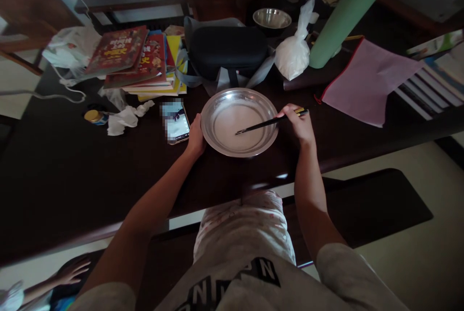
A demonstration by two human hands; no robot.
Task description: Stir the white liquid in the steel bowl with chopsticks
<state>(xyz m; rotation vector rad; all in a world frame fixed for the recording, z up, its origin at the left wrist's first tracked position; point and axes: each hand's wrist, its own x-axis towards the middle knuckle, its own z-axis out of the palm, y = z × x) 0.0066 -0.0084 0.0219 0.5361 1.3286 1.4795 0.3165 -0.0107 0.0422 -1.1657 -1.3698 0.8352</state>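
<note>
A round metal plate (217, 103) holding a thin layer of whitish liquid sits on the dark table (72, 175) in front of me. My left hand (195, 138) rests against the plate's left rim. My right hand (299, 125) is at the plate's right rim and grips a pair of dark chopsticks (270, 122). Their tips reach into the middle of the plate and touch the liquid.
A phone (176, 122) lies just left of the plate. Behind are stacked books (139, 59), a black case (228, 50), a white plastic bag (294, 52), a metal bowl (271, 18), a green bottle (348, 11) and a pink folder (366, 81). Another person's hand (70, 271) shows at bottom left.
</note>
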